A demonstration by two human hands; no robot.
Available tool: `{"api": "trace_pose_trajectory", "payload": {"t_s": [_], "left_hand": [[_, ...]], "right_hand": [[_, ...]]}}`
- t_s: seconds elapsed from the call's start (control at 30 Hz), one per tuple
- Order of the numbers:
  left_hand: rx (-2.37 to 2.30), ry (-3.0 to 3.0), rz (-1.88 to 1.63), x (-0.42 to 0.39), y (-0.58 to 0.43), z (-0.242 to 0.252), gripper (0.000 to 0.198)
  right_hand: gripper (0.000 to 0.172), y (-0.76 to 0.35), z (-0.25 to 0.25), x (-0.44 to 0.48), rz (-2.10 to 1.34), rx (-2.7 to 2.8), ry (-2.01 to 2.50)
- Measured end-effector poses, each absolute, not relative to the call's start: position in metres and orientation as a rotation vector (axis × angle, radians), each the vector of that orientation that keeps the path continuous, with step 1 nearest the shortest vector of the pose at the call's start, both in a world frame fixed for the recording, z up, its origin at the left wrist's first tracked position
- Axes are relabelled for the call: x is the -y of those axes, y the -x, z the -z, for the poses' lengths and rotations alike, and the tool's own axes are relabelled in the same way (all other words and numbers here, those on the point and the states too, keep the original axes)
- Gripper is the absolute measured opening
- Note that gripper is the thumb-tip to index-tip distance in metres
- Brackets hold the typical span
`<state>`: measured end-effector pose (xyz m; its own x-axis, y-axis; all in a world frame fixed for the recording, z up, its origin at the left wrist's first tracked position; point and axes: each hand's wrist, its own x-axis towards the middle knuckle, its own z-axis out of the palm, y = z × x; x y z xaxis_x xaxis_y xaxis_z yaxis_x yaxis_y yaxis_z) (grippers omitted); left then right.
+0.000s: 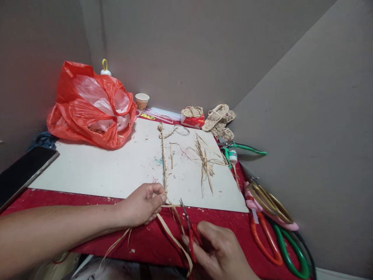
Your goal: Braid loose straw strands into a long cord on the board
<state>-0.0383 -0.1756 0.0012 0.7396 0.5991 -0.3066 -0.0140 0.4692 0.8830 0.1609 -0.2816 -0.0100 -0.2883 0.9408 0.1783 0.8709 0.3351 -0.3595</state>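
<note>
A long braid of pale straw runs away from me across the white board. My left hand pinches its near end between thumb and fingers. Loose flat straw strands hang from that end over the red cloth. In my right hand is a small pair of red-handled scissors, its blades pointing up and away beside the strands. The blade tips lie close to one strand; whether they touch it I cannot tell.
A red plastic bag stands at the back left, near a phone. Loose straw lies on the board's right. Behind are a paper cup and small woven sandals. Pliers and large scissors lie along the right edge.
</note>
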Motion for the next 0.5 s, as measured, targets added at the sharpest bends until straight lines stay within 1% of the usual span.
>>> {"api": "trace_pose_trajectory", "payload": {"t_s": [0.17, 0.27, 0.37, 0.43, 0.5], "left_hand": [[-0.664, -1.050, -0.428, 0.177, 0.039, 0.000, 0.035], [-0.651, -1.049, -0.431, 0.177, 0.038, 0.002, 0.037], [-0.635, -1.047, -0.436, 0.175, 0.038, 0.003, 0.039], [-0.653, -1.037, -0.451, 0.175, 0.037, 0.003, 0.040], [-0.705, -1.020, -0.477, 0.178, 0.036, 0.003, 0.040]], "right_hand": [[0.031, -0.168, 0.019, 0.283, -0.222, 2.253, 1.572], [0.030, -0.187, 0.016, 0.272, -0.290, 2.087, 1.863], [0.022, -0.213, 0.006, 0.253, -0.337, 1.890, 2.174], [0.021, -0.230, 0.001, 0.242, -0.413, 1.874, 2.160], [0.028, -0.243, 0.003, 0.237, -0.511, 1.882, 2.043]]}}
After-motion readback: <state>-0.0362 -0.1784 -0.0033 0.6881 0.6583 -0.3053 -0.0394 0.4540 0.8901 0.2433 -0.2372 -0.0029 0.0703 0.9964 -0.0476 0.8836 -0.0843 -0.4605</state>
